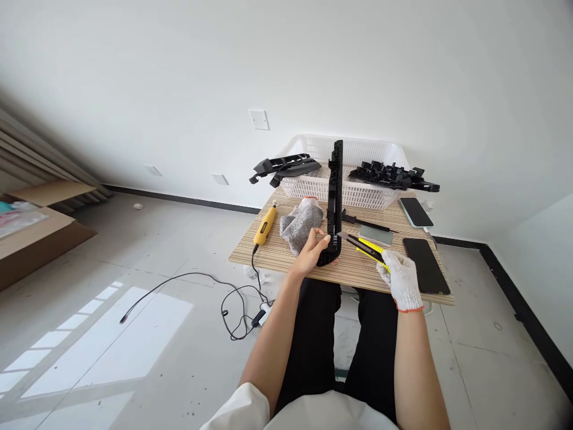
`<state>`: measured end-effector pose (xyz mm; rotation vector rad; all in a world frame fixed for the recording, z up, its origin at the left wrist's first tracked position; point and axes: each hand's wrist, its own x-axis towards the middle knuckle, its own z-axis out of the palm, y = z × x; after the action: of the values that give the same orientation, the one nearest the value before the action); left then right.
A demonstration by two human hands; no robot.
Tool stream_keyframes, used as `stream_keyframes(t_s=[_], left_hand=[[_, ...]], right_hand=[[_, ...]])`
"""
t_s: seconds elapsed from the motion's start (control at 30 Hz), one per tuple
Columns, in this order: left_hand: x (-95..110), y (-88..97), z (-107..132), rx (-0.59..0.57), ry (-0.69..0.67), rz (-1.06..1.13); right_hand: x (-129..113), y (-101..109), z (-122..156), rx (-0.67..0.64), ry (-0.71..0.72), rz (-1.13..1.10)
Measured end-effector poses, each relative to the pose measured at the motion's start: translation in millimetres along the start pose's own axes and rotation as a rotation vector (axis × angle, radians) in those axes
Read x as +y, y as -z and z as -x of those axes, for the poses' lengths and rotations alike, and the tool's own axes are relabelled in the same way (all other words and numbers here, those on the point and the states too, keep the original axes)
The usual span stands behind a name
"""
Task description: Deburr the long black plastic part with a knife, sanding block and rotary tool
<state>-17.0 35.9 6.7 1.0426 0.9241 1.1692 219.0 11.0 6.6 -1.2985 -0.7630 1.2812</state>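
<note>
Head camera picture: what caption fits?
Bare left hand holds black plastic part; gloved right hand holds yellow knife.

The desk [286, 254] has a striped wood-grain top. A white basket [353, 194] stands at its far edge. A yellow rotary tool [265, 226] lies near the left edge, its cable running off the desk to the floor. A grey glove [299, 226] lies beside it. Two phones [415, 211] [425, 264] lie along the right edge. A grey block [376, 235] lies near the centre.
</note>
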Motion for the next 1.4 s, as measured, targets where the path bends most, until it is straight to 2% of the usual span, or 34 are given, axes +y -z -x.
stream_keyframes(t_s=[0.07,0.2,0.33,0.43,0.53,0.63,0.77,0.9,1.07,1.2,1.3,1.4], left_hand=[[-2,-0.3,-2,0.014,-0.066,-0.032],[-7,1.8,-5,0.005,-0.102,-0.122],[-10,3.2,-6,0.010,-0.081,-0.151],[-9,2.4,-5,-0.003,-0.052,-0.149],[-8,1.2,-4,-0.013,-0.065,-0.144],[-8,0.5,-3,-0.005,-0.055,-0.107],[-9,0.1,-3,0.043,-0.029,-0.114],[-10,-0.9,-5,0.055,-0.089,-0.116],[-11,-1.7,-5,0.031,-0.068,-0.087],[-10,-0.5,-5,0.014,-0.037,-0.074],[-7,-0.7,-3,0.015,-0.069,-0.142],[-3,-2.5,-1,0.010,-0.067,-0.181]], right_hand=[[1,3,0,-0.014,-0.009,0.009],[0,10,-1,0.104,0.038,-0.044],[-2,15,-1,-0.037,-0.003,0.033],[-3,16,-2,0.028,0.016,0.034],[-3,16,-1,-0.024,-0.005,0.080],[-3,16,-1,-0.009,0.017,0.100],[-3,16,0,-0.068,0.004,0.137],[-4,14,0,-0.091,0.007,0.143],[-2,12,0,-0.060,0.006,0.157],[-1,14,1,-0.130,0.016,0.178],[-2,14,2,-0.230,-0.011,0.239],[-2,13,2,-0.233,-0.022,0.256]])
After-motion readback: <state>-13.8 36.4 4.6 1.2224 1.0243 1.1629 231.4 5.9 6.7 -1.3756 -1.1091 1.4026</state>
